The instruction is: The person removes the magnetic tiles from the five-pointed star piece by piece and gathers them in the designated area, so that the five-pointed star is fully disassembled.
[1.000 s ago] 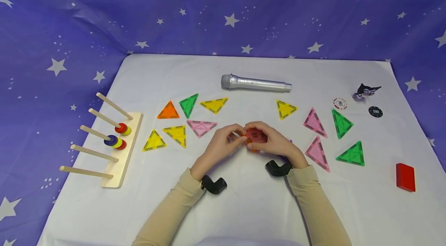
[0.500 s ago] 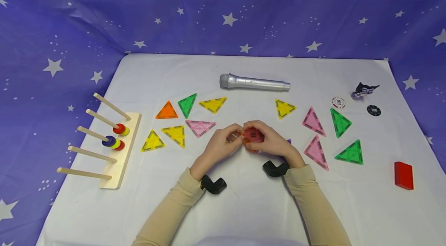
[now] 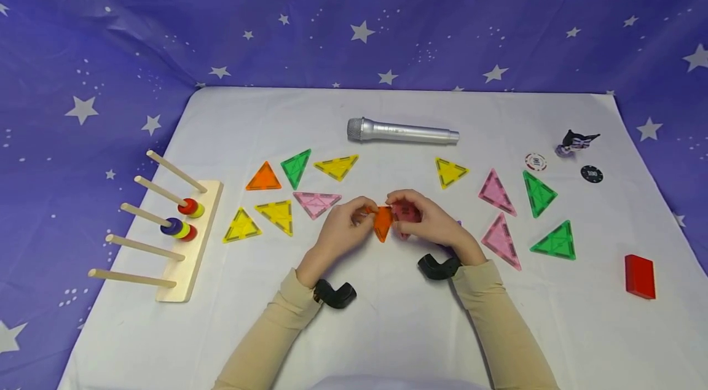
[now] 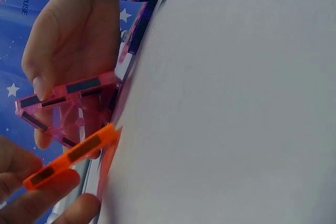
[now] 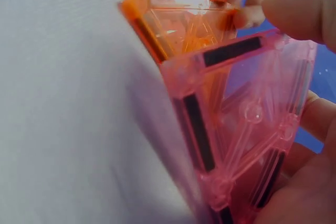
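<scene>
Head view: left hand (image 3: pixel 342 231) pinching an orange triangle tile (image 3: pixel 382 223) mid-table, right hand (image 3: pixel 428 222) gripping a pink triangle tile (image 3: pixel 405 214) just beside it, edges meeting over the white cloth (image 3: pixel 398 328). Silver microphone (image 3: pixel 402 131) lying beyond, loose coloured triangles to both sides, wooden peg rack (image 3: pixel 182 236) far left, red block (image 3: pixel 640 277) far right.

Left wrist view: orange triangle tile (image 4: pixel 71 157) clamped between fingertips, pink triangle tile (image 4: pixel 65 109) up against it, held by the other hand.

Right wrist view: pink triangle tile (image 5: pixel 247 124) filling the frame, fingers curled round it, orange triangle tile (image 5: pixel 176 24) touching its top edge, both standing on the cloth.
</scene>
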A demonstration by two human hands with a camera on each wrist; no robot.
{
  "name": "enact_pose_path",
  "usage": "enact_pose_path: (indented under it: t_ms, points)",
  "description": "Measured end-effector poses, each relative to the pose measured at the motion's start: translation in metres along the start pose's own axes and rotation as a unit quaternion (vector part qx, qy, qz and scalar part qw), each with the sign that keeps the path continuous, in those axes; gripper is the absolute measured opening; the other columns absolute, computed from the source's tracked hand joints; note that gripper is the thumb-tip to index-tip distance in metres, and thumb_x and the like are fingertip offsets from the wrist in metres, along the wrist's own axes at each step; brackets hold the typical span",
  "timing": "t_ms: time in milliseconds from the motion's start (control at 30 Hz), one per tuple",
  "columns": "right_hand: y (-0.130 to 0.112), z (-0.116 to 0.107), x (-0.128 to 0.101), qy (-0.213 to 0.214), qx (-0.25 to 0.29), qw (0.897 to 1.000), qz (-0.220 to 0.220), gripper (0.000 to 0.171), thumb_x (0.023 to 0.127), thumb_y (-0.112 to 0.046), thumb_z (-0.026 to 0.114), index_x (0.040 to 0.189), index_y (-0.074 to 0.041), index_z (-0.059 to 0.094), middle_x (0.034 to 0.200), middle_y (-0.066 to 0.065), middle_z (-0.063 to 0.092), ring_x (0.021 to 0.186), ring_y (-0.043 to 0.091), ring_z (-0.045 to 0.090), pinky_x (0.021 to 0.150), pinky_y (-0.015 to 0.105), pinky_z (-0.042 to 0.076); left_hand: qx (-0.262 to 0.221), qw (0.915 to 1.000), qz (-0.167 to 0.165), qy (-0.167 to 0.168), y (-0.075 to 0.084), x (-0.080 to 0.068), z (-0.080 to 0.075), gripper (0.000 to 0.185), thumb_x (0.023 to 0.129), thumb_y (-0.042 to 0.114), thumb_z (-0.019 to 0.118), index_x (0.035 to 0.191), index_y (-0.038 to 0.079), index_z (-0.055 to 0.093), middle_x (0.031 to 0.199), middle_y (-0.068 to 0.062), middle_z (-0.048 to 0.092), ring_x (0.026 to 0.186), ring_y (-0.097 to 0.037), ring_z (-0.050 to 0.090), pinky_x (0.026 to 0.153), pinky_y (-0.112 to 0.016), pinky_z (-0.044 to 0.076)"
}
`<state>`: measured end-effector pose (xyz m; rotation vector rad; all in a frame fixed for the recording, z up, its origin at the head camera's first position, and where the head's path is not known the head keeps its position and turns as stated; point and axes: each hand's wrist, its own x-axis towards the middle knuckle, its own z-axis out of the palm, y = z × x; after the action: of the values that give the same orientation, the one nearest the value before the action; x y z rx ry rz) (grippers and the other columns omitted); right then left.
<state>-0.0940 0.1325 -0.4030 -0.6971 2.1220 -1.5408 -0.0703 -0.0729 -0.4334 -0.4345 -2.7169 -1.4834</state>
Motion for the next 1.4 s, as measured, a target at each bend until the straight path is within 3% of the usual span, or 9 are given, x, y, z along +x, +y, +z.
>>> enact_pose_path:
  t_ms: [200, 333, 467, 700, 900, 1100, 1167, 1300, 1400]
  points:
    - [-0.002, 0.001, 0.000, -0.001, -0.025, 1.000, 0.001, 0.041, 0.079, 0.005, 0.061, 0.118, 0.004, 0.050, 0.124, 0.017, 0.045, 0.111, 0.027, 0.042, 0.093, 0.042, 0.032, -0.030, 0.9977, -0.044, 0.042, -0.006, 0.004, -0.010, 0.007, 0.083, 0.016, 0.066, 0.089, 0.012, 0.064, 0.070, 0.000, 0.065, 0.055, -0.005, 0.052, 0.053, -0.022, 0.040]
    - [-0.002, 0.001, -0.001, -0.003, -0.029, 1.000, 0.001, 0.040, 0.079, 0.005, 0.061, 0.118, 0.003, 0.050, 0.125, 0.016, 0.046, 0.111, 0.027, 0.041, 0.094, 0.042, 0.031, -0.109, 0.9873, -0.086, 0.077, -0.007, 0.012, -0.024, 0.011, 0.084, 0.013, 0.065, 0.095, 0.009, 0.063, 0.059, -0.013, 0.061, 0.041, -0.022, 0.045, 0.042, -0.022, 0.033]
    - [-0.001, 0.000, -0.001, -0.009, -0.026, 1.000, -0.007, 0.041, 0.078, 0.007, 0.061, 0.117, 0.003, 0.050, 0.125, 0.016, 0.046, 0.110, 0.026, 0.041, 0.094, 0.041, 0.031, -0.157, 0.9776, -0.109, 0.088, -0.005, 0.030, -0.028, 0.016, 0.085, 0.014, 0.063, 0.100, 0.008, 0.062, 0.065, -0.021, 0.062, 0.040, -0.031, 0.045, 0.037, -0.022, 0.033]
    - [-0.001, 0.000, -0.001, -0.016, -0.020, 0.999, -0.020, 0.039, 0.078, 0.005, 0.062, 0.115, 0.005, 0.050, 0.122, 0.016, 0.047, 0.106, 0.025, 0.042, 0.090, 0.039, 0.033, -0.151, 0.9796, -0.119, 0.058, -0.004, 0.067, -0.006, 0.014, 0.084, 0.010, 0.064, 0.097, 0.007, 0.062, 0.063, -0.023, 0.060, 0.040, -0.006, 0.040, 0.040, -0.020, 0.031]
    - [-0.002, 0.000, -0.003, -0.019, -0.023, 0.999, -0.019, 0.038, 0.079, 0.005, 0.062, 0.115, 0.003, 0.050, 0.121, 0.014, 0.048, 0.103, 0.024, 0.044, 0.089, 0.039, 0.035, -0.093, 0.9884, -0.110, 0.050, -0.006, 0.083, 0.010, 0.013, 0.081, 0.009, 0.067, 0.094, 0.008, 0.065, 0.091, -0.010, 0.067, 0.076, -0.010, 0.062, 0.061, -0.020, 0.044]
    - [-0.001, 0.000, -0.003, -0.018, -0.029, 0.999, -0.019, 0.038, 0.079, 0.004, 0.063, 0.115, 0.003, 0.051, 0.121, 0.013, 0.049, 0.103, 0.023, 0.045, 0.088, 0.035, 0.036, -0.010, 0.9951, -0.075, 0.064, -0.007, 0.081, 0.011, 0.031, 0.083, 0.008, 0.064, 0.113, 0.015, 0.064, 0.077, -0.010, 0.058, 0.050, -0.010, 0.041, 0.048, -0.022, 0.034]
    - [-0.001, 0.000, -0.003, -0.017, -0.032, 0.999, -0.019, 0.038, 0.079, 0.005, 0.063, 0.114, 0.002, 0.051, 0.121, 0.014, 0.049, 0.102, 0.024, 0.045, 0.087, 0.036, 0.037, -0.007, 0.9948, -0.062, 0.080, -0.007, 0.076, 0.010, 0.035, 0.084, 0.007, 0.061, 0.118, 0.016, 0.061, 0.085, -0.015, 0.061, 0.043, -0.010, 0.033, 0.042, -0.022, 0.030]
    - [-0.001, 0.000, -0.003, -0.014, -0.034, 0.999, -0.017, 0.038, 0.078, 0.006, 0.062, 0.115, 0.003, 0.051, 0.121, 0.014, 0.048, 0.102, 0.024, 0.045, 0.086, 0.037, 0.038, -0.020, 0.9922, -0.048, 0.113, -0.006, 0.061, 0.005, 0.035, 0.085, 0.005, 0.058, 0.118, 0.015, 0.060, 0.110, -0.016, 0.061, 0.048, -0.010, 0.045, 0.044, -0.021, 0.037]
    - [-0.002, 0.001, -0.003, -0.010, -0.033, 0.999, -0.015, 0.039, 0.079, 0.006, 0.062, 0.115, 0.004, 0.051, 0.122, 0.015, 0.048, 0.104, 0.024, 0.045, 0.088, 0.037, 0.036, -0.030, 0.9923, -0.040, 0.113, -0.008, 0.042, 0.000, 0.032, 0.083, -0.001, 0.055, 0.113, 0.009, 0.060, 0.098, -0.012, 0.066, 0.058, -0.014, 0.054, 0.051, -0.024, 0.041]
